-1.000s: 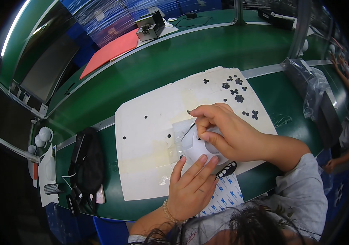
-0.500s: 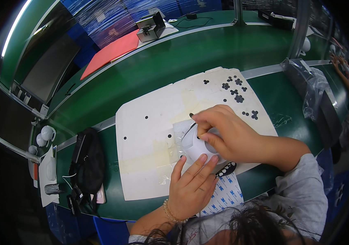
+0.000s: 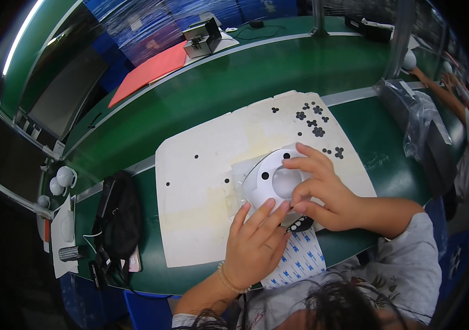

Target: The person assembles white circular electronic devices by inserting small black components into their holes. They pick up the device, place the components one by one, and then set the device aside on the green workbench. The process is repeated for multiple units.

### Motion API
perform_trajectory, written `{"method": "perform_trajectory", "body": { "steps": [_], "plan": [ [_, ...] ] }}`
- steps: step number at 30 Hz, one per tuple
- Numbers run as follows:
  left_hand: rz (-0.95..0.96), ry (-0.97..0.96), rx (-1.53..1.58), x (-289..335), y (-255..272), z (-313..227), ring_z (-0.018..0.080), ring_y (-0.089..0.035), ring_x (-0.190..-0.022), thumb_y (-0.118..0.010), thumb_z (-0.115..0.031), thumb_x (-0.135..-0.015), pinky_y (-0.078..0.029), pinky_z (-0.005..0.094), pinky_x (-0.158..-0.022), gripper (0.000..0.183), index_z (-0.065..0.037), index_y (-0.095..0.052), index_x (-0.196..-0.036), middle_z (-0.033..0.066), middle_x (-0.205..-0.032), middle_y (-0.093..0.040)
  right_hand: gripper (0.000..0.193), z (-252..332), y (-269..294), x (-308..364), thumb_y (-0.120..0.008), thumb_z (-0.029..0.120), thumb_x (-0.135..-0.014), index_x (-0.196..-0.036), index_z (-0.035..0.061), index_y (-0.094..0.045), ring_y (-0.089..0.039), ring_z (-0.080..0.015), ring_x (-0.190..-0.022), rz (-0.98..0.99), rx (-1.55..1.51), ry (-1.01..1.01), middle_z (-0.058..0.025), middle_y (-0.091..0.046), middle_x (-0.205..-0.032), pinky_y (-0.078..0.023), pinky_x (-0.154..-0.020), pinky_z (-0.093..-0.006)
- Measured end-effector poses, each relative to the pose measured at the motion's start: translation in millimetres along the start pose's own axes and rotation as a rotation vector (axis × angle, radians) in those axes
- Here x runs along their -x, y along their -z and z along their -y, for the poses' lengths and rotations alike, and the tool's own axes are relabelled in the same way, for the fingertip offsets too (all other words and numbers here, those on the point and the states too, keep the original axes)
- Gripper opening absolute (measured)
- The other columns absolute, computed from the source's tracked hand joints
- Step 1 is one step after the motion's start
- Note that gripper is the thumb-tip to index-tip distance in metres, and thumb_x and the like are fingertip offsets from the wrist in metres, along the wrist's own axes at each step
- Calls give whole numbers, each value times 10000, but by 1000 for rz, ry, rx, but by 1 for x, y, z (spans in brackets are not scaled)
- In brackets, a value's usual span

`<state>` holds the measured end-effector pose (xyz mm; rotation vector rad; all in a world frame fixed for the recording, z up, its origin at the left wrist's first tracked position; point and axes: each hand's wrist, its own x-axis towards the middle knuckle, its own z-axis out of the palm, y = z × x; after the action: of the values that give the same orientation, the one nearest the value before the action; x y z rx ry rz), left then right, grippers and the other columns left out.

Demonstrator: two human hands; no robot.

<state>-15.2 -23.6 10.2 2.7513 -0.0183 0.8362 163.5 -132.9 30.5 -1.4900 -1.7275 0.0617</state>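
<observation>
A white plastic ring-shaped part (image 3: 255, 193) with a large round opening lies on the pale cardboard sheet (image 3: 190, 231). Two black round pads, a far one (image 3: 286, 156) and a nearer one (image 3: 265, 176), sit on its rim. My left hand (image 3: 253, 242) rests with fingers stretched out, their tips on the part's near edge. Over its right side is my right hand (image 3: 322, 192), thumb and index finger pinched together at the near right rim, the other fingers spread. Whatever is in the pinch is too small to make out. A black strip with white round spots (image 3: 300, 224) lies under that hand.
Clusters of black pads (image 3: 318, 132) lie on the sheet's far right. A blue-printed white backing sheet (image 3: 300, 261) is at the near edge. Left stands a black bag (image 3: 119, 209); right, a plastic-wrapped dark box (image 3: 418, 126). Another person's arm (image 3: 440, 91) shows at far right.
My right hand has moved from the part's far left rim toward its near right rim. Two black pads now show plainly on the rim. My left hand has stayed nearly still.
</observation>
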Motion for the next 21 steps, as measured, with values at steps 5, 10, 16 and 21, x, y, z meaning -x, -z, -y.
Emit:
{"method": "perform_trajectory", "body": {
  "steps": [5,10,16,21],
  "plan": [
    [-45,10,59,-1,-4,1,295,-434,-1187,-715,-100,-668,-332,449,-971,161,-61,-622,-794,144,-1260,-491,95,-2,-6,0,-542,196,-851,-859,101,-546,-209,-396,-1294,56,-53,-51,-172,-370,-1332,-174,-999,-499],
    [-44,7,60,-1,-3,1,303,-436,-1185,-713,-89,-666,-346,445,-963,162,-53,-621,-795,150,-1256,-492,100,-3,-7,0,-529,200,-862,-853,101,-538,-215,-392,-1294,44,-75,-57,-174,-370,-1335,-171,-1003,-495],
    [-44,4,56,-1,-5,2,303,-440,-1180,-711,-82,-664,-349,442,-962,162,-50,-622,-796,149,-1253,-495,92,-2,-6,-1,-532,190,-855,-847,100,-543,-217,-387,-1294,61,-54,-54,-171,-375,-1333,-174,-1001,-494],
    [-47,4,49,-2,-5,2,303,-444,-1175,-710,-77,-665,-353,437,-961,161,-48,-623,-798,149,-1242,-505,98,-4,-6,0,-542,206,-840,-831,110,-555,-242,-367,-1284,63,-12,-35,-137,-395,-1321,-180,-993,-498]
  ]
}}
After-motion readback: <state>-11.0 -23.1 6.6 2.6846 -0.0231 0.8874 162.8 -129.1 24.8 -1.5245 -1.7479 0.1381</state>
